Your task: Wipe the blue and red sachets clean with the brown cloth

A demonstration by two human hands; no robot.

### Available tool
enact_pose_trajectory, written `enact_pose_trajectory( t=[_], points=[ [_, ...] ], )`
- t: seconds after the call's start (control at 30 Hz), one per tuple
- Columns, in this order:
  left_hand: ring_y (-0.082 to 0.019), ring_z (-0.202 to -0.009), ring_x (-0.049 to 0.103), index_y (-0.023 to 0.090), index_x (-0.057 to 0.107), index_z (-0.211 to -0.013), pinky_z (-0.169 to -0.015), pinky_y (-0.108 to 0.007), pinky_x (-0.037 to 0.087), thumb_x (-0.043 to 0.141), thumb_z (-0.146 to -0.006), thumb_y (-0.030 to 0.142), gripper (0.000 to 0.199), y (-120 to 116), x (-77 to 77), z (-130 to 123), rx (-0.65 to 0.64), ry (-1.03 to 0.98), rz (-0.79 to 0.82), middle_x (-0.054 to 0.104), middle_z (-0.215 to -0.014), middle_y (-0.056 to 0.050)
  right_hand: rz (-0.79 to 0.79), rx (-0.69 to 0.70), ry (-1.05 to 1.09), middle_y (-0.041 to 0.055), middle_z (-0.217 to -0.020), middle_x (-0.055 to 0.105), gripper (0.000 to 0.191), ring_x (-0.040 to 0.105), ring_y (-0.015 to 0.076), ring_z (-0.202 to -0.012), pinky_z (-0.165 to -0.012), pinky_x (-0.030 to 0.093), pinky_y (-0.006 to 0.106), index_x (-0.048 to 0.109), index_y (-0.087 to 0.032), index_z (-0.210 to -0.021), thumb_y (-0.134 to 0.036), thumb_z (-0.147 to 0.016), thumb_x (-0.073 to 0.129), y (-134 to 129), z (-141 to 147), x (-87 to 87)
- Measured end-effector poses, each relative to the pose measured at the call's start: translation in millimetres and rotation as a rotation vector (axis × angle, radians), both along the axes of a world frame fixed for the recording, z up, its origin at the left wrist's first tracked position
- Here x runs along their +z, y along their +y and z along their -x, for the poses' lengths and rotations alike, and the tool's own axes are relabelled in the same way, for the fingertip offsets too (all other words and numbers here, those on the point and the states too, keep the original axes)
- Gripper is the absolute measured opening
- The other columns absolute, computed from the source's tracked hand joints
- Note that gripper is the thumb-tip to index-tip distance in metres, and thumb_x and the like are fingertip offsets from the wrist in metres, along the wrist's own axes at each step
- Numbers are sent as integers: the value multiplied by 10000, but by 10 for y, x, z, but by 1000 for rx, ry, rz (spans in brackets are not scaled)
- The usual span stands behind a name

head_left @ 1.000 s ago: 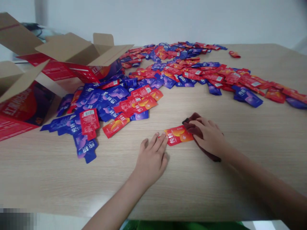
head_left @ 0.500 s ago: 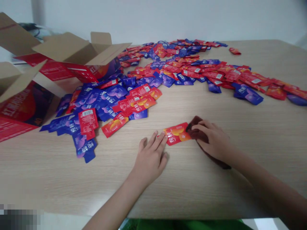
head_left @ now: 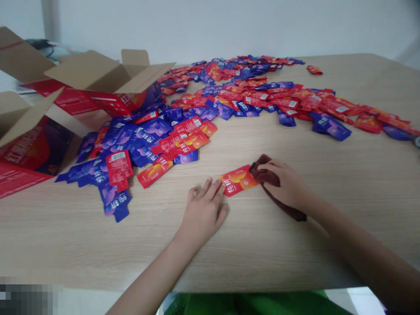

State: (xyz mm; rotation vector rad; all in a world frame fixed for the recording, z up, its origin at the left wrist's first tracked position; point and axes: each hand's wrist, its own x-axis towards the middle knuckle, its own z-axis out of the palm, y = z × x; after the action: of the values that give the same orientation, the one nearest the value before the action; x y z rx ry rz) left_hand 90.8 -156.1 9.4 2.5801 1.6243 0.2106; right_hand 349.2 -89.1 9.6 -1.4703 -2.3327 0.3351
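A flat red-orange sachet with white lettering lies on the wooden table in front of me. The fingertips of my left hand rest on its left end, fingers stretched out flat. At the sachet's right end, my right hand has its fingers closed on a dark brown cloth, pressed against the sachet. Part of the cloth trails below the palm onto the table. The sachet's far right end is partly hidden by the cloth.
Left of the hands lies a heap of blue and red sachets. More sachets spread in long rows toward the back and right. Two open cardboard boxes stand at the left. A lone red sachet sits far back.
The view has shifted slightly, so most things appear a little further left. Both hands keep their places at the sachet's ends. A small grey object now shows at the right edge.
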Motion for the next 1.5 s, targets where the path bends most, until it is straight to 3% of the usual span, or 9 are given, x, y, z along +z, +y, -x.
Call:
enact_pose_trajectory(
  t=[0.17,0.3,0.5,0.63,0.7,0.8,1.03,1.2,1.5],
  points=[
    [-307,-1227,538,129,601,-1202,-966,-464,458,598,-914,348,362,193,81,-107,16,32,-28,613,-1276,-136,72,-2,68,82,-1124,646,283,611,274,-1035,-890,497,452,655,-247,-1085,-268,-818,566,58,-197,32],
    [-284,-1282,504,126,582,-1179,-1036,-408,436,684,-867,323,382,386,61,-194,-74,14,-87,558,-1356,-141,57,-49,181,76,-1144,647,269,617,269,-1057,-929,492,458,650,-247,-1075,-273,-818,574,-17,-155,22],
    [-240,-1050,659,114,607,-1045,-928,-369,504,518,-948,189,151,512,76,-240,-250,51,-148,683,-1132,-144,115,-112,358,58,-1142,659,224,621,270,-1100,-959,491,463,659,-278,-1032,-262,-822,585,-141,-266,48],
    [-192,-744,679,166,624,-962,-765,-332,509,425,-1003,251,220,682,237,-233,-193,111,-63,700,-800,-41,198,-275,514,51,-1151,686,270,651,286,-1062,-940,509,491,654,-285,-1062,-296,-793,637,-182,-389,88],
    [-216,-813,670,158,625,-1014,-782,-351,488,457,-995,257,196,741,279,-233,-149,135,-66,704,-858,-62,214,-325,557,54,-1156,693,281,656,296,-1056,-931,515,504,655,-281,-1061,-311,-782,653,-174,-408,100],
    [-273,-1007,617,149,583,-1185,-816,-397,459,534,-963,276,261,647,278,-225,-102,137,-120,677,-1057,-109,211,-264,493,46,-1137,698,260,655,291,-1055,-950,501,508,655,-287,-1050,-284,-791,627,-138,-353,135],
    [-287,-1191,519,157,492,-1365,-911,-434,433,519,-959,349,450,-55,60,-185,-33,50,-36,552,-1379,-116,13,-46,379,70,-1143,644,274,610,264,-1067,-917,489,445,644,-262,-1096,-244,-829,584,11,196,287],
    [-291,-1255,469,154,519,-1361,-959,-446,406,473,-964,306,427,-144,-79,-191,10,22,-37,541,-1407,-103,-82,200,1,91,-1191,606,342,533,298,-1063,-908,435,474,645,-258,-1169,-254,-829,605,-3,693,157],
    [-267,-1249,478,149,493,-1388,-966,-445,411,444,-961,257,443,-114,-79,-198,15,-18,-45,502,-1456,-68,-95,-133,-179,108,-1162,614,333,562,303,-967,-814,454,461,645,-232,-1150,-252,-829,556,300,-8,-2]
  ],
)
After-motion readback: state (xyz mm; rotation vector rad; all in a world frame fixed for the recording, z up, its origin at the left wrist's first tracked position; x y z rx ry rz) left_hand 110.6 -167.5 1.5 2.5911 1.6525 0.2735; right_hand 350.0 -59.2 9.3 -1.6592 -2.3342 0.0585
